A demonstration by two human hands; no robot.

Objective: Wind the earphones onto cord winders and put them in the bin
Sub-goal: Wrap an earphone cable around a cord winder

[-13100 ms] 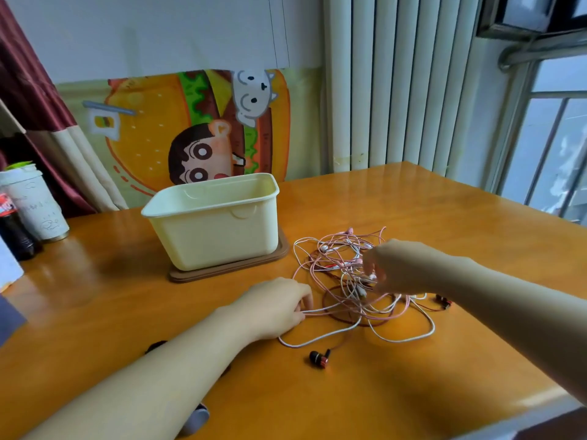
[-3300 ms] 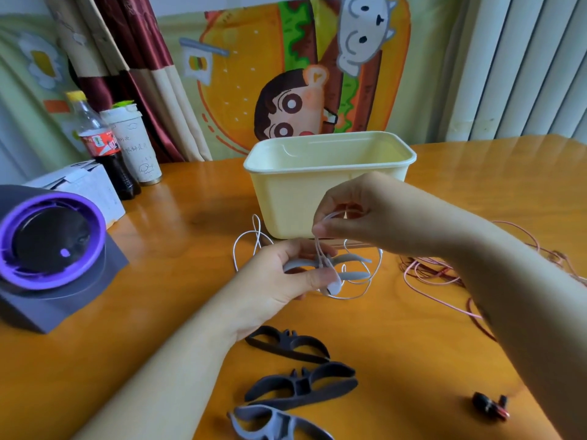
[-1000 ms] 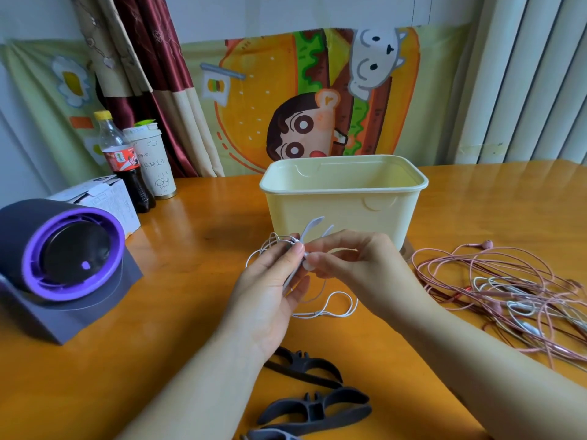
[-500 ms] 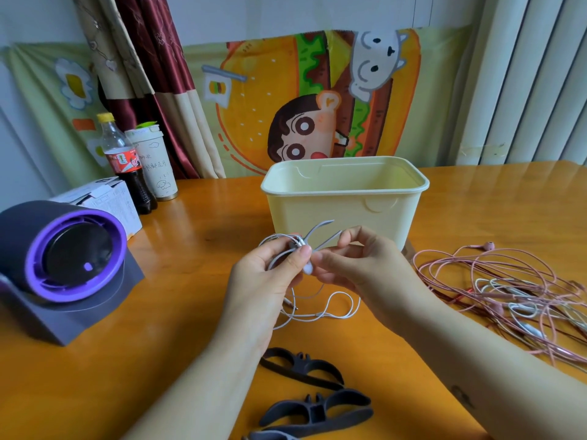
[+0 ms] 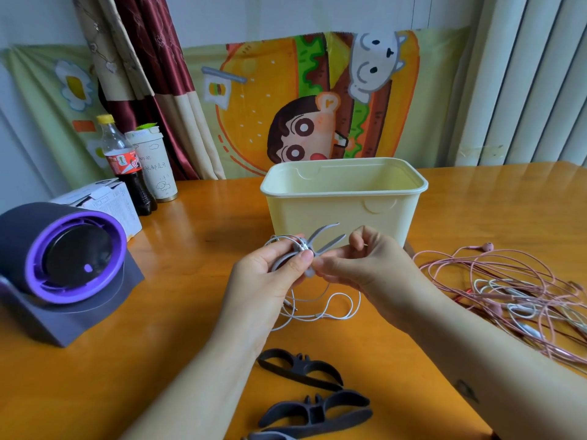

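Note:
My left hand (image 5: 270, 277) pinches a grey cord winder (image 5: 320, 241) with white earphone cord looped round it. My right hand (image 5: 365, 268) pinches the white cord (image 5: 336, 308) right beside the winder; the loose rest of that cord hangs down and lies on the table. Both hands are just in front of the cream bin (image 5: 344, 201), which looks empty. A tangle of pink and white earphones (image 5: 514, 287) lies on the table to the right. Two dark cord winders (image 5: 300, 369) (image 5: 317, 412) lie near the front edge, with part of a third at the frame's bottom.
A purple-and-grey round device (image 5: 63, 265) stands at the left. Behind it are a white box (image 5: 101, 201), a cola bottle (image 5: 127, 166) and a paper cup (image 5: 155, 163). A cartoon cloth and curtains hang behind the wooden table (image 5: 190, 249).
Less white cord lies loose on the table than a second ago, and more is wrapped on the grey winder. Both hands stay in front of the bin.

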